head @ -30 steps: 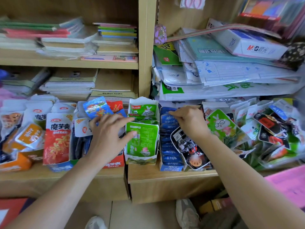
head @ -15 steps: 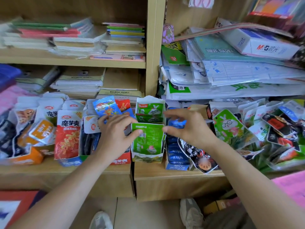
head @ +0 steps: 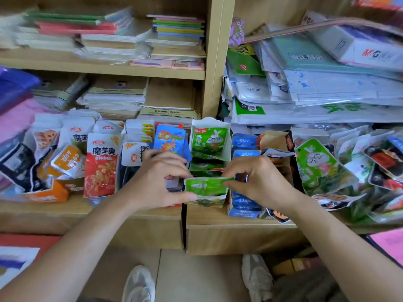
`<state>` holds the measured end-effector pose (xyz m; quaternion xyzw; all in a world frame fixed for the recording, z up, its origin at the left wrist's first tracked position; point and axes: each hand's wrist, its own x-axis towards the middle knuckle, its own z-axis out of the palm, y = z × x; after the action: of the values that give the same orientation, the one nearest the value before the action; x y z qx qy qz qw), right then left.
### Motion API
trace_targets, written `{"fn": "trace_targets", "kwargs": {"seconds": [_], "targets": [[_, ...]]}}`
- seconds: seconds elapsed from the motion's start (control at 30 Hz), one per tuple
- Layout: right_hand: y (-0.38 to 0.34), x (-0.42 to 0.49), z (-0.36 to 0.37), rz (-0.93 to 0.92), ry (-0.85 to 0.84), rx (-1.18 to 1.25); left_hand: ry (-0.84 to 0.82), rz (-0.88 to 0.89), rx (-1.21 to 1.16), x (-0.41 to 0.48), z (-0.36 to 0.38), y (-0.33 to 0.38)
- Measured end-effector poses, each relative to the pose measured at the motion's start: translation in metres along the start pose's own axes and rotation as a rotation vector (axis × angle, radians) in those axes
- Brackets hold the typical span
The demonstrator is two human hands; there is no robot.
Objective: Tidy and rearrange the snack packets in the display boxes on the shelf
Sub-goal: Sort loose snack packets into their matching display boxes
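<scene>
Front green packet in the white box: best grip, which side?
Likely its upper edge, from above. The green packet stands in the display box with its lower part behind the box front; left hand and right hand pinch its two ends.

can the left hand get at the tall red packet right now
Likely yes, once freed: the red packet stands upright with nothing in front of it, left of the left hand. But that hand holds the green packet with the right hand.
</scene>
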<state>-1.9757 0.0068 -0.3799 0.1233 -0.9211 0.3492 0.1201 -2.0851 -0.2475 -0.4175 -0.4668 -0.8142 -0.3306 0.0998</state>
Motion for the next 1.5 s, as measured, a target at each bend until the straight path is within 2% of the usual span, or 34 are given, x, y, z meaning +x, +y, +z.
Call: {"fn": "trace_targets", "kwargs": {"seconds": [0.13,0.23,0.43,0.53,0.77,0.93,1.07,1.23,1.5], "targets": [[0.003,0.005,-0.009,0.162,0.227,0.067,0.037,-0.067,-0.010,0.003,0.000,0.002],[0.008,0.015,-0.018,0.242,0.377,0.155,0.114,-0.135,0.082,0.009,0.008,0.006],[0.028,0.019,-0.043,0.422,0.603,0.256,0.206,-0.192,0.198,0.021,0.019,0.014],[0.031,0.015,-0.057,0.447,0.678,0.312,0.241,-0.234,0.212,0.027,0.020,0.018],[0.039,0.008,-0.060,0.432,0.707,0.371,0.351,-0.284,0.272,0.049,0.025,0.013],[0.036,0.007,-0.062,0.412,0.743,0.501,0.388,-0.325,0.369,0.072,0.029,0.007],[0.027,0.007,-0.063,0.353,0.751,0.506,0.378,-0.367,0.412,0.086,0.028,0.004],[0.020,0.002,-0.067,0.240,0.773,0.513,0.355,-0.481,0.227,0.092,0.025,0.003],[0.020,0.015,-0.028,0.214,0.489,0.353,0.176,-0.538,-0.152,0.081,0.005,-0.011]]}}
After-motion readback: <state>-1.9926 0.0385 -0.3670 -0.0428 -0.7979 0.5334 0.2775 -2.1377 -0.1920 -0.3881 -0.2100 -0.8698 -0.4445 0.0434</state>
